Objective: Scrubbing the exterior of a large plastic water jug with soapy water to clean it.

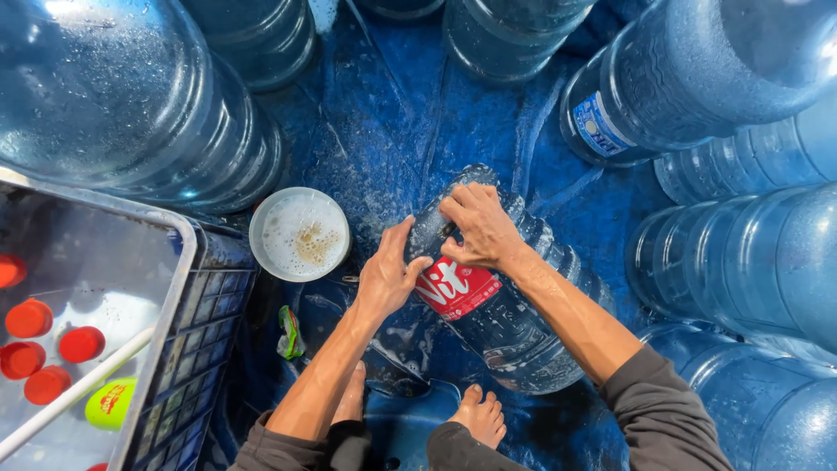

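Observation:
A large blue water jug [510, 327] with a red label lies tilted on the wet blue tarp [392, 131] in front of me. My left hand [390, 272] grips its shoulder beside the label. My right hand [478, 225] is closed over the upper part near the neck, which is hidden under the fingers. My bare feet [479, 414] rest on the tarp just below the jug.
A white bowl of foamy water [299, 234] sits left of the jug. A grey crate [187, 323] at left holds water, several red caps [80, 344] and a yellow-green sponge [111, 402]. Several big blue jugs [750, 262] ring the spot.

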